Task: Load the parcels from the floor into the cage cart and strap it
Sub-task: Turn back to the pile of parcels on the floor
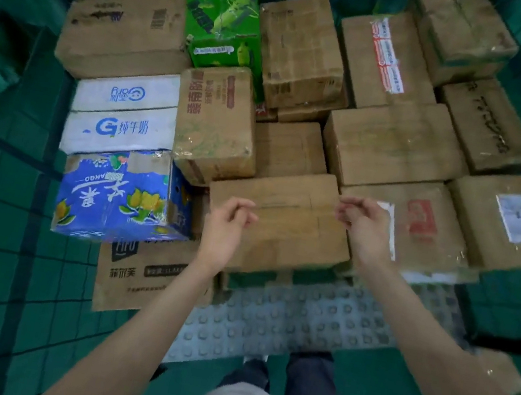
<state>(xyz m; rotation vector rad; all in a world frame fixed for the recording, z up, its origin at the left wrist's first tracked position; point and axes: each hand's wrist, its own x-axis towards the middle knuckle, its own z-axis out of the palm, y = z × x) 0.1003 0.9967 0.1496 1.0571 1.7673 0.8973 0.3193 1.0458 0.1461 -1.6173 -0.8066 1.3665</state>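
The cart (58,113), its green mesh wall off to the left of both hands, holds a packed layer of parcels spreading away ahead of the fingers: a long brown carton (125,30) far ahead and left, a green box (224,17) beyond it, white milk cartons (124,114) and a blue box (117,193) just left of the left hand. Directly between and under the hands lies a plain brown box (278,225), the nearest of the load; a labelled box (512,224) sits to the right of the right hand. The left hand (226,226) and right hand (365,226) hover over that brown box's two ends, fingers loosely curled, holding nothing, and whether they touch the cardboard cannot be told. This looks like the loading step, at the point of settling a box into the front row. Next would probably be fetching another parcel or, if none remain, the strap, which is not visible here.
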